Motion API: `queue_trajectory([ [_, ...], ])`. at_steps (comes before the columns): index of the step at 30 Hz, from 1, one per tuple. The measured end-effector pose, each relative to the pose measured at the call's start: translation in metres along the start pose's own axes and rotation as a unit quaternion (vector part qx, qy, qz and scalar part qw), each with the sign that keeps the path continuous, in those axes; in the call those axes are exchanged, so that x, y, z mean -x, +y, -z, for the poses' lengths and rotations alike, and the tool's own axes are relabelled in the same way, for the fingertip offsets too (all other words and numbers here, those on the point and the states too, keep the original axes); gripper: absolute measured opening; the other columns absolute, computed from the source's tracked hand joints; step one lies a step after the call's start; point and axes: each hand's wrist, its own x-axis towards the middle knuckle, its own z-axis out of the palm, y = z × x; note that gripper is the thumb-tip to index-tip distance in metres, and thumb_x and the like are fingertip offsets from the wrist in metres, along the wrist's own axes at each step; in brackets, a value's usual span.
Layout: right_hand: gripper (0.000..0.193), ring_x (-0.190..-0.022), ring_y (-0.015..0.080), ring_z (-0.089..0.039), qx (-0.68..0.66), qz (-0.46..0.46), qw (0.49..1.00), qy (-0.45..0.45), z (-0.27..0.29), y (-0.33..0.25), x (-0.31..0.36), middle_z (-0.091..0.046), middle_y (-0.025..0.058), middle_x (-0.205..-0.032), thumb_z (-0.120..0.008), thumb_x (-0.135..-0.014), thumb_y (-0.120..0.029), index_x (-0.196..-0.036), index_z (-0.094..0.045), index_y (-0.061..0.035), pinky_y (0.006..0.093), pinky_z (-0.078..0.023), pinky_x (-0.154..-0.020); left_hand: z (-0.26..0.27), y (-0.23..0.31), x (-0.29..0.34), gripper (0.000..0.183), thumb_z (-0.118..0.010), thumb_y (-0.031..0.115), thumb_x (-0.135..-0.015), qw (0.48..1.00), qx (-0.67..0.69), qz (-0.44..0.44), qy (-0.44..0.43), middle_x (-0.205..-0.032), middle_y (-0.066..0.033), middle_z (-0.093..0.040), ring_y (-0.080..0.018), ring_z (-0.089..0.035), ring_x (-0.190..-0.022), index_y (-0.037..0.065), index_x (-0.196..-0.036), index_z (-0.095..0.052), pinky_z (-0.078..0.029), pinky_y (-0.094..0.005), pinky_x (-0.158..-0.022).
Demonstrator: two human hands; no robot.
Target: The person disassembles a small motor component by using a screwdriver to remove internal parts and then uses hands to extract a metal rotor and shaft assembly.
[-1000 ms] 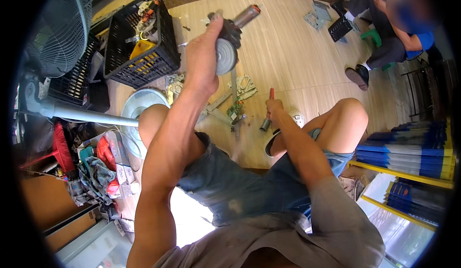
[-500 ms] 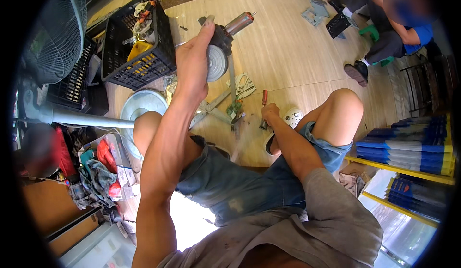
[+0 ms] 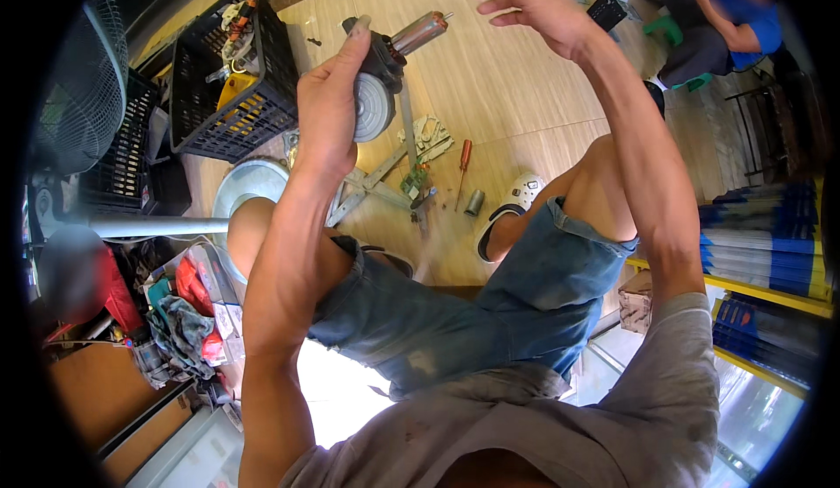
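My left hand [image 3: 332, 103] is closed around a black angle grinder head [image 3: 382, 61], thumb along its top. A grey round disc [image 3: 374, 108] sits on its lower side, and a copper-and-steel motor armature [image 3: 418, 33] sticks out to the upper right. My right hand [image 3: 535, 0] is raised at the far right of the grinder head, fingers stretched apart and holding nothing. Below, on the floor, lie a red-handled screwdriver [image 3: 465, 163], a short metal cylinder [image 3: 474, 203], crossed flat metal bars [image 3: 372, 186] and a small green part [image 3: 415, 182].
A black crate [image 3: 232, 121] full of tools stands at the left, beside a fan [image 3: 96, 77] and a pale basin [image 3: 254, 182]. Clothes and boxes [image 3: 188, 313] are piled nearer. A person [image 3: 744, 38] sits at the far right, above racks of blue packets [image 3: 761, 252].
My right hand has left the screwdriver and metal cylinder on the floor and risen up and forward, its fingers opening. My left hand still holds the grinder head; the view has shifted slightly.
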Motion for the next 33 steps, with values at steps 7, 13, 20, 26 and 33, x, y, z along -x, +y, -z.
queue_trajectory([
  [7,0.042,-0.092,0.0105,-0.061,0.010,0.113,0.988,-0.103,-0.048,-0.014,0.050,-0.066,0.0043,-0.109,-0.066,-0.095,-0.026,-0.131,-0.058,-0.0051,0.0259,-0.051,-0.080,0.000,-0.005,0.004,0.043,-0.059,0.039,-0.098,0.999,-0.002,0.041,0.019,-0.077,-0.0068,-0.070,-0.0102,-0.062,-0.061,-0.001,-0.087,-0.071,-0.048,-0.0230,-0.056],
  [13,0.037,-0.087,0.0107,-0.062,-0.042,0.091,0.987,-0.125,-0.054,-0.011,0.047,-0.067,0.0045,-0.105,-0.070,-0.089,-0.011,-0.125,-0.061,-0.0028,0.0262,-0.051,-0.079,0.001,-0.012,0.000,0.047,-0.050,0.046,-0.100,0.997,-0.026,0.059,0.037,-0.069,-0.0055,-0.064,-0.0129,-0.058,-0.049,0.004,-0.086,-0.065,-0.048,-0.0258,-0.044],
  [20,0.031,-0.085,0.0062,-0.059,0.014,0.074,0.992,-0.099,-0.048,-0.019,0.056,-0.068,0.0009,-0.097,-0.072,-0.088,-0.007,-0.117,-0.065,-0.0011,0.0232,-0.050,-0.077,0.000,-0.012,-0.003,0.049,-0.048,0.047,-0.101,0.998,-0.025,0.060,0.020,-0.070,-0.0076,-0.066,-0.0138,-0.059,-0.049,0.003,-0.089,-0.066,-0.049,-0.0266,-0.043],
  [26,0.032,-0.083,0.0063,-0.060,0.013,0.061,0.995,-0.081,-0.045,-0.020,0.059,-0.069,0.0005,-0.093,-0.077,-0.086,-0.014,-0.113,-0.067,0.0006,0.0224,-0.050,-0.076,-0.004,-0.009,-0.003,0.049,-0.047,0.045,-0.102,0.999,-0.023,0.033,0.008,-0.070,-0.0085,-0.067,-0.0138,-0.060,-0.049,0.002,-0.088,-0.067,-0.048,-0.0269,-0.042],
  [33,0.027,-0.071,0.0058,-0.057,-0.042,0.055,0.996,-0.056,-0.048,-0.021,0.060,-0.067,0.0012,-0.076,-0.078,-0.085,-0.023,-0.095,-0.072,0.0011,0.0225,-0.047,-0.063,-0.003,-0.003,0.001,0.043,-0.051,0.035,-0.103,0.999,-0.027,0.004,-0.017,-0.077,-0.0038,-0.070,-0.0063,-0.059,-0.063,-0.001,-0.090,-0.072,-0.046,-0.0215,-0.058],
])
